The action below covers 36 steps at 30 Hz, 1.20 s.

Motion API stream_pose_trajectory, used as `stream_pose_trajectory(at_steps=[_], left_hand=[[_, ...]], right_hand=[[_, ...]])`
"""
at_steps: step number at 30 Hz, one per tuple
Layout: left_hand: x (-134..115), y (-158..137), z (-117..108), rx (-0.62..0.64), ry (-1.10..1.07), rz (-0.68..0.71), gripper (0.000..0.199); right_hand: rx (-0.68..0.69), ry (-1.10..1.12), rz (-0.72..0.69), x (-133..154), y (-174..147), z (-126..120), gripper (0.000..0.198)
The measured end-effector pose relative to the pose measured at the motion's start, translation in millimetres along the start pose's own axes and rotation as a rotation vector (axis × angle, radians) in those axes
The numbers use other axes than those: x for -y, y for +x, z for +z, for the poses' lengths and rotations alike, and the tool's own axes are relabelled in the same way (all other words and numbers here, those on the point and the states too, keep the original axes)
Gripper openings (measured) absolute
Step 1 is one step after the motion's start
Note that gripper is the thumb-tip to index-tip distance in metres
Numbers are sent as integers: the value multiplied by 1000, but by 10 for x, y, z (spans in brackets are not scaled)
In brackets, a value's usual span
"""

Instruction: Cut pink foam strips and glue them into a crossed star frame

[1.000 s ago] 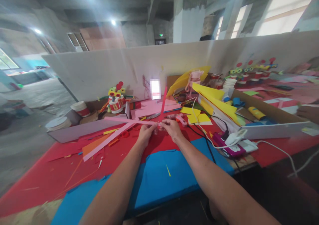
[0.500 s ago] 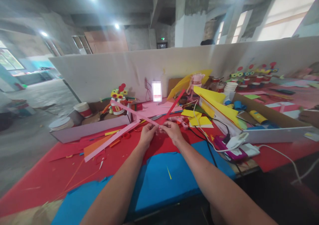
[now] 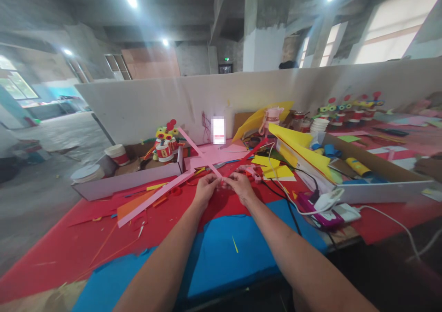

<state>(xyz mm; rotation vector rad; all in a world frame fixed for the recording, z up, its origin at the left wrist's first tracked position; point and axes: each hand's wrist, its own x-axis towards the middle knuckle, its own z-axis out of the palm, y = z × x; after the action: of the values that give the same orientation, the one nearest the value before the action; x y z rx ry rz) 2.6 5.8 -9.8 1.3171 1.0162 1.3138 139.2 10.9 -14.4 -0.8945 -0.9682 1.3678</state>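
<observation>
A bare, unfinished room opens all around: grey concrete ceiling (image 3: 172, 13), a pillar (image 3: 264, 47) painted white lower down, bright windows (image 3: 393, 24) at the right, and a grey floor (image 3: 58, 125) at the left. A long white partition (image 3: 155, 100) stands along the back of the table (image 3: 69, 243), whose top is covered in red, with raw edge showing at the near left corner. A blue sheet (image 3: 221, 257) lies over the near edge, beneath the forearms. On the right sits a large open box (image 3: 386, 191) with blue and yellow rolls inside, a yellow sheet (image 3: 297, 141) leaning over its side; on the left, a smaller box (image 3: 131, 183) holds cups and a toy robot figure (image 3: 165, 148). A pink sheet (image 3: 228, 151) lies toward the partition. Mid-table, the left hand (image 3: 206, 188) and right hand (image 3: 240, 187) nearly meet, both pinching the near end of a pink strip (image 3: 193, 144) that slants up and left; the fingers cover the exact grip. A red strip (image 3: 254, 152) runs up and right from behind the right fingers. A second pink strip (image 3: 152, 202) slants across the red at the left. A pink glue gun (image 3: 253, 171) lies just beyond the right hand, beside yellow paper pieces (image 3: 276, 171). One yellow sliver (image 3: 235, 244) rests on the blue.
</observation>
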Motion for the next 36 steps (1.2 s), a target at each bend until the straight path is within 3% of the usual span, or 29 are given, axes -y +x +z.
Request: stream_pose_trajectory(at_steps=[22, 29, 36], left_hand=[[60, 28, 4, 9, -69, -9, 32], [45, 18, 20, -14, -75, -14, 31], [42, 24, 10, -42, -97, -27, 29]], right_hand=[[-85, -131, -113, -52, 4, 25, 26], [-89, -195, -136, -37, 2, 20, 31], [-18, -76, -77, -38, 1, 28, 31]])
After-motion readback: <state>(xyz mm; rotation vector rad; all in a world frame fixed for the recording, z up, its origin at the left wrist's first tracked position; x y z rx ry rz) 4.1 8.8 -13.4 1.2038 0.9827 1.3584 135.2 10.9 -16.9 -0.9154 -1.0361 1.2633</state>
